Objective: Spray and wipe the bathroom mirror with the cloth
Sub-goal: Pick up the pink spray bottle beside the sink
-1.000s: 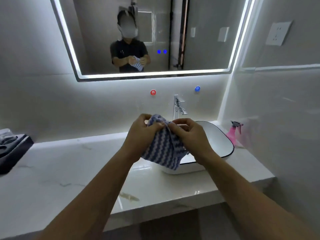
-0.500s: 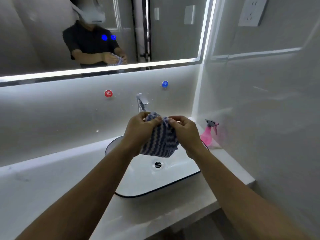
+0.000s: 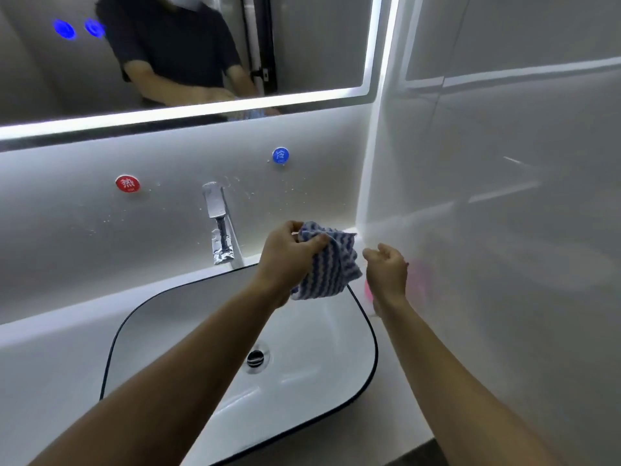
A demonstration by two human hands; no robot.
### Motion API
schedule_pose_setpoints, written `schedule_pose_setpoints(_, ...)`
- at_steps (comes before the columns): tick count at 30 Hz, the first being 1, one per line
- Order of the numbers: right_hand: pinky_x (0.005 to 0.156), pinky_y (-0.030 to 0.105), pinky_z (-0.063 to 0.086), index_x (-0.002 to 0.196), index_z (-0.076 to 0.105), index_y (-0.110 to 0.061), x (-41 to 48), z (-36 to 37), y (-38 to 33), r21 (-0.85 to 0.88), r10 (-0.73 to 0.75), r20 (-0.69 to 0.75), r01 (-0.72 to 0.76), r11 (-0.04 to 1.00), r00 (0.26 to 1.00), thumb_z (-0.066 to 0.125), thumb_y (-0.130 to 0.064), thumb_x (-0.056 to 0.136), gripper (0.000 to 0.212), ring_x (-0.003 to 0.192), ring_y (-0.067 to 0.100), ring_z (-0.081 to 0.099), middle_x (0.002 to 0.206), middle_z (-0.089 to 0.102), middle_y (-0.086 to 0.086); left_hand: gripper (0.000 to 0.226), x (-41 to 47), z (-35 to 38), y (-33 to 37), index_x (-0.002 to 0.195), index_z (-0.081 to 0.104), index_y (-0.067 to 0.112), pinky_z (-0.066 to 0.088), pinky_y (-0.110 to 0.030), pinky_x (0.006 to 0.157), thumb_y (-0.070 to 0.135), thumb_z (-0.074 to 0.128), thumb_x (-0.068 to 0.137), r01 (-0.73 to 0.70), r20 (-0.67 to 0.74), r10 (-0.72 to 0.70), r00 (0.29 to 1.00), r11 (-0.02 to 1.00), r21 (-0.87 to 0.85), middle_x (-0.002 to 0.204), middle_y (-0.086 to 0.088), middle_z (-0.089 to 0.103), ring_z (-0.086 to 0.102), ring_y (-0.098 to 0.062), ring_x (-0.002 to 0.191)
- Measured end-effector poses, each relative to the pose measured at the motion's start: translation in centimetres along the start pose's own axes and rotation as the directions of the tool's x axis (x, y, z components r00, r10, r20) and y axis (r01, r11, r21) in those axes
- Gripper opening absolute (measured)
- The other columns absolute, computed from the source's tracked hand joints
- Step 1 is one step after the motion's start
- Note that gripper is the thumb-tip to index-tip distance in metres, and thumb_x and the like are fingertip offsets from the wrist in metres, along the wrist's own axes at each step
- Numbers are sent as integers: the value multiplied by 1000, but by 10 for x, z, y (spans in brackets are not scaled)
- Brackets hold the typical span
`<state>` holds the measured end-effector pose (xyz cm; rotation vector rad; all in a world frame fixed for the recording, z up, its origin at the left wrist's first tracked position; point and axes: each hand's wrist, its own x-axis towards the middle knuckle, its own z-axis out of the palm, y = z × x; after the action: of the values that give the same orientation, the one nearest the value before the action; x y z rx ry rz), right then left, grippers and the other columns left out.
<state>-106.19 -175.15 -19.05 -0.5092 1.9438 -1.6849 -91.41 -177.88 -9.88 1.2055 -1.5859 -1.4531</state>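
My left hand (image 3: 285, 257) pinches a blue-and-white striped cloth (image 3: 331, 267) above the far right corner of the basin. My right hand (image 3: 386, 270) has its fingers apart and hovers right of the cloth, apart from it, in front of a pink spray bottle (image 3: 368, 292) that it mostly hides. The lit mirror (image 3: 312, 45) fills the top of the view, with a person in a dark shirt reflected in it.
A white basin with a dark rim (image 3: 369, 331) sits below my arms, its drain (image 3: 256, 358) in the middle. A chrome tap (image 3: 220, 227) rises behind it. Red (image 3: 127, 183) and blue (image 3: 280, 155) round markers sit on the wall. A side wall (image 3: 504, 196) stands close on the right.
My right hand has let go of the cloth and moved right toward the pink bottle. My view has dropped and shifted right, closer to the basin.
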Motion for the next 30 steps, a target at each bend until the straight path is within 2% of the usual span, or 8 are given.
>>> schedule_pose_setpoints(4, 94, 41, 45, 116, 46, 5, 42, -1, 36, -115, 132, -270, -168, 979, 954, 63, -10, 80, 43, 114, 34, 47, 125, 46, 20, 37, 24, 9, -7, 113, 54, 6, 51, -47, 91, 22, 65, 81, 46, 18, -47, 999, 999, 28, 107, -12, 64, 62, -26, 96)
schedule_pose_setpoints(8, 107, 48, 33, 142, 18, 4, 70, -6, 72, -314, 237, -265, -316, 895, 935, 67, -30, 82, 84, 136, 36, 23, 153, 15, 18, 29, 38, 6, -14, 107, 57, 9, 52, -45, 89, 21, 65, 81, 64, 14, -64, 998, 996, 55, 103, -9, 65, 63, -24, 94)
schedule_pose_setpoints(10, 106, 52, 34, 141, 26, -1, 85, -11, 91, -269, 310, -255, -375, 887, 916, 71, -26, 79, 80, 133, 38, 31, 150, 26, 16, 24, 43, 3, -18, 102, 56, 12, 52, -44, 88, 21, 64, 81, 79, 25, -81, 996, 995, 66, 101, -7, 65, 63, -23, 93)
schedule_pose_setpoints(14, 94, 48, 44, 108, 59, -6, 101, -15, 108, -344, 144, -267, -233, 910, 953, 56, -23, 90, 25, 107, 40, 54, 120, 58, 20, 23, 46, -6, -23, 103, 56, 14, 52, -44, 89, 21, 63, 82, 94, 23, -96, 995, 993, 66, 105, -10, 65, 63, -24, 96)
schedule_pose_setpoints(19, 77, 29, 35, 109, 60, -5, 100, -12, 77, -380, -90, -121, 37, 924, 989, 44, -22, 97, 26, 100, 35, 57, 108, 64, 21, 14, 52, -13, -19, 90, 58, 23, 52, -38, 83, 10, 58, 83, 75, -5, -75, 997, 997, 4, 99, -6, 64, 62, -25, 94)
schedule_pose_setpoints(24, 72, 37, 44, 87, 56, -14, 88, 0, 6, -185, -326, 29, 326, 927, 945, 48, -20, 95, 13, 86, 33, 58, 86, 61, 11, 29, 54, -22, -7, 75, 67, 21, 47, -26, 59, 5, 44, 73, 45, -133, -45, 990, 999, -1, 79, -1, 66, 61, -15, 74)
schedule_pose_setpoints(26, 80, 48, 51, 84, 57, -17, 74, 6, -32, -15, -362, 141, 367, 930, 922, 49, -19, 95, 14, 90, 35, 61, 87, 64, 12, 23, 50, -29, 1, 78, 68, 22, 51, -31, 68, 15, 45, 75, 48, -127, -48, 991, 999, -5, 87, -2, 66, 61, -19, 82)
schedule_pose_setpoints(30, 76, 35, 57, 98, 56, -18, 29, 30, -100, 353, -423, 422, 285, 891, 802, 50, -23, 91, 10, 89, 25, 69, 100, 68, 8, 26, 39, -53, 14, 100, 69, 24, 45, -17, 75, 38, 61, 79, -94, -180, 124, 976, 981, 168, 107, 0, 70, 64, -10, 92)
